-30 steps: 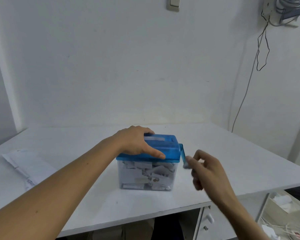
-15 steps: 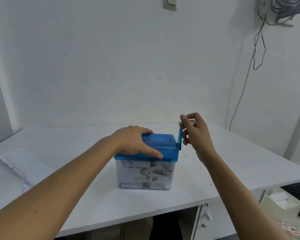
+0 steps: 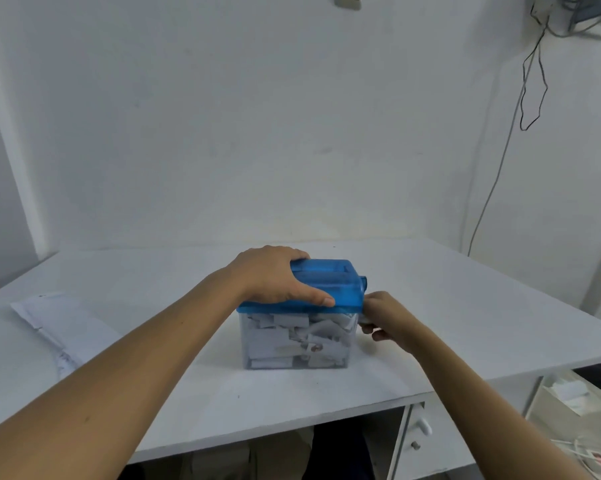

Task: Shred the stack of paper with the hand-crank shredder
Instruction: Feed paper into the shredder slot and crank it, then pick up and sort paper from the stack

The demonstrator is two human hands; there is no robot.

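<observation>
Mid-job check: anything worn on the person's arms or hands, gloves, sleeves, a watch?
Nothing visible. The left hand and right hand are ungloved, both forearms are sleeveless to the frame edge, and neither wrist shows a watch or band.

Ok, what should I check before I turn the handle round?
1. Left hand grips the blue lid to steady it: ok.
2. Right hand holds the crank at its low end: ok.
3. Paper fed into the slot: cannot tell.
4. Room left in the clear bin: not ok, shreds reach nearly to the lid.
5. Paper stack waiting on the table, to the left: ok.
</observation>
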